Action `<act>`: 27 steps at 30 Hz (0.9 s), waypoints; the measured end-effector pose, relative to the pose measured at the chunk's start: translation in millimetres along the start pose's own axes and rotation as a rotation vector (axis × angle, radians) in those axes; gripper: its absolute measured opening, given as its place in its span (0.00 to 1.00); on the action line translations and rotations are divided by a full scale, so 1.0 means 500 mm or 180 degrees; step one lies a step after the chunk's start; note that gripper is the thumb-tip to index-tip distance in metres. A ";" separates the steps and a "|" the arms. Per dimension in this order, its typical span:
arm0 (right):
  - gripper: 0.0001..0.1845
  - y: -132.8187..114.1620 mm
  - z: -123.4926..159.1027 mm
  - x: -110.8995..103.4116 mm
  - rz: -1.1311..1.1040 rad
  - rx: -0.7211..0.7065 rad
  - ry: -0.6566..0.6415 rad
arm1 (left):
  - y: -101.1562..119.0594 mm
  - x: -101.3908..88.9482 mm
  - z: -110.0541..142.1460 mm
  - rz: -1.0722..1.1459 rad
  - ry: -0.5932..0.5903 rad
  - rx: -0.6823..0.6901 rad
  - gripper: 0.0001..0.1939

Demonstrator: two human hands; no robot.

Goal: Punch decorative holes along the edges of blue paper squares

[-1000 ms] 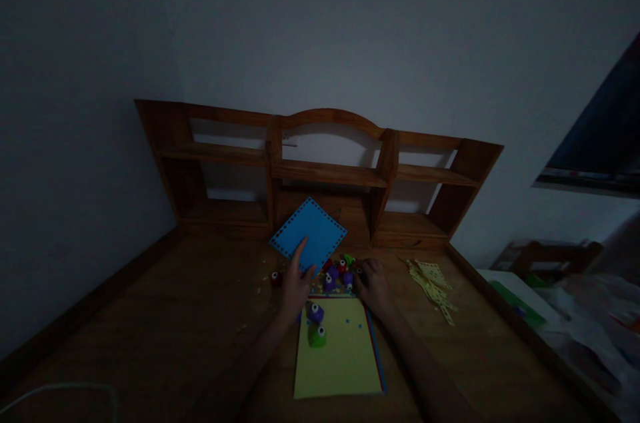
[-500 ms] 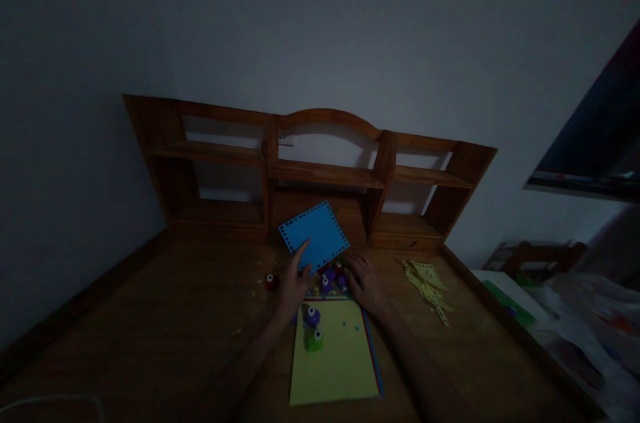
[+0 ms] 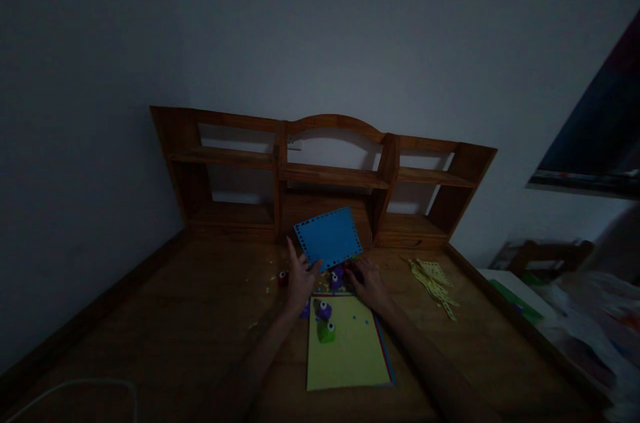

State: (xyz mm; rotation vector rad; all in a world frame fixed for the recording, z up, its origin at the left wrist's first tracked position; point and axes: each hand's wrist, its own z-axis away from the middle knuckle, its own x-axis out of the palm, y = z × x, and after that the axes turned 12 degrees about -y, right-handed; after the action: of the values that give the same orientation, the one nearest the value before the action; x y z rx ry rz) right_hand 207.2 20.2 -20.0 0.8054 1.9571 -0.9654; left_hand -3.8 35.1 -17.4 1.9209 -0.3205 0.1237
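My left hand (image 3: 300,284) grips the lower left of a blue sheet of paper (image 3: 331,236) that has punched holes along its edges. The thumb lies over the sheet and the index finger points up beside it. My right hand (image 3: 369,282) is curled just below the sheet's right corner, over a group of small craft punches with eye shapes; what its fingers hold is hidden. A purple punch (image 3: 335,280) stands between the hands. A red punch (image 3: 283,278) lies left of my left hand. Another purple punch (image 3: 324,310) and a green punch (image 3: 327,333) sit on yellow paper (image 3: 350,360).
Cut, perforated yellow strips (image 3: 434,283) lie on the wooden desk (image 3: 210,316) at right. Paper bits are scattered around the punches and left of my left hand. A wooden shelf (image 3: 330,174) stands along the back. A pale cord (image 3: 75,382) lies at the front left.
The blue sheet has turned clockwise, from a diamond position to nearly level. My left hand has shifted with it, its index finger now beside the sheet. My right hand has come closer to the punches.
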 end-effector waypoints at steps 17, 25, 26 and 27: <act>0.14 -0.004 -0.067 -0.004 0.0676 0.0647 -0.0395 | 0.021 -0.022 -0.008 0.1177 0.0313 -0.0659 0.14; 0.13 0.007 -0.054 0.009 0.0418 0.0561 -0.0436 | 0.013 -0.007 0.006 0.1066 -0.0051 -0.0580 0.19; 0.14 0.005 -0.053 0.013 0.0378 0.0559 -0.0399 | 0.015 -0.006 0.007 0.0929 -0.0090 -0.0515 0.20; 0.14 0.003 -0.052 0.016 0.0331 0.0551 -0.0359 | 0.017 -0.005 0.009 0.0775 -0.0119 -0.0453 0.20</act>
State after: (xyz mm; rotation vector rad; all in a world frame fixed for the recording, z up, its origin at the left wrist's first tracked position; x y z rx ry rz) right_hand 194.9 44.1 -17.1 0.9198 1.7357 -1.1043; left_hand -9.1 28.6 -12.1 1.7397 -0.5734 0.2201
